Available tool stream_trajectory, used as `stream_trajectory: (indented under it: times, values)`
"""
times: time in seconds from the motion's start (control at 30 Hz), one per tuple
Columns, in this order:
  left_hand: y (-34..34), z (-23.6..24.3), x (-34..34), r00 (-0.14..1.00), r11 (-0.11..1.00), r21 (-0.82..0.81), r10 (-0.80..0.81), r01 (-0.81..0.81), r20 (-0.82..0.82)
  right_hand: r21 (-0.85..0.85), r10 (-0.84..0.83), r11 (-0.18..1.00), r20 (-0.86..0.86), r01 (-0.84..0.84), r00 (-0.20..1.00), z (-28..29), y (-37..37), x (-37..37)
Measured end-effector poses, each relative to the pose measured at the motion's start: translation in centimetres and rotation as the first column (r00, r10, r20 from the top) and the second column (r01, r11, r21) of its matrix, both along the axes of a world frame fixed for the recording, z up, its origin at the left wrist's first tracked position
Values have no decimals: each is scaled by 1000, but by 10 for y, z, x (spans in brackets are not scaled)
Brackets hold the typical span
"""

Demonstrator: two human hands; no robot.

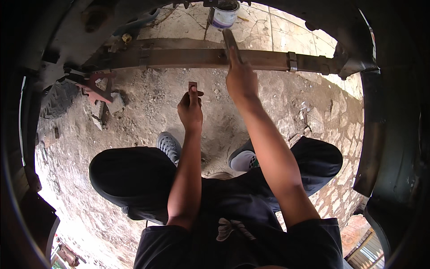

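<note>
My right hand (242, 81) is closed around a narrow, dark, flat-sided tool (230, 41), its index finger stretched along it. The tool points up and away, crossing in front of a rusty brown leaf spring (188, 58) that spans the view; whether it touches the spring I cannot tell. Lower and to the left, my left hand (191, 110) pinches a small reddish-brown flat piece (192, 84) between thumb and fingers, apart from the spring. Metal clips (292, 62) wrap the spring near its ends.
An open paint can (223, 19) stands on pale paving beyond the spring. At left are a red metal stand (97, 87), broken stones (115, 103) and a dark ribbed object (59, 99). Dark vehicle framework (380, 130) closes in both sides and overhead. My bent knees flank the dusty ground (148, 107).
</note>
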State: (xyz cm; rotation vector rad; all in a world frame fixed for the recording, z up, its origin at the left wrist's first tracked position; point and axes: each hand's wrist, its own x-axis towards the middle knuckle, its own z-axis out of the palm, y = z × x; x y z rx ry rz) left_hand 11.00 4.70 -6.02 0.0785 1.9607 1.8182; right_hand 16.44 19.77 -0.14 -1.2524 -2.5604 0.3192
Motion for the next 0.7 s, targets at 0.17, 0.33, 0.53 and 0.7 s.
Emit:
stream_trajectory:
  times: [0.17, 0.33, 0.53, 0.7]
  values:
    - [-1, -6, 1, 1000, 998, 64, 21, -22, 21, -113, 9, 994, 47, -3, 999, 13, -26, 61]
    - [-7, -12, 1, 999, 999, 38, 38, -38, 15, 13, -67, 998, 47, 67, 997, 14, 28, 53]
    - [-5, 1, -8, 994, 993, 77, 87, -92, 71, -249, 15, 968, 160, 26, 987, 21, -61, 21]
    - [-6, -9, -2, 990, 984, 149, 82, -98, 111, -73, -13, 997, 75, 18, 997, 5, -12, 74]
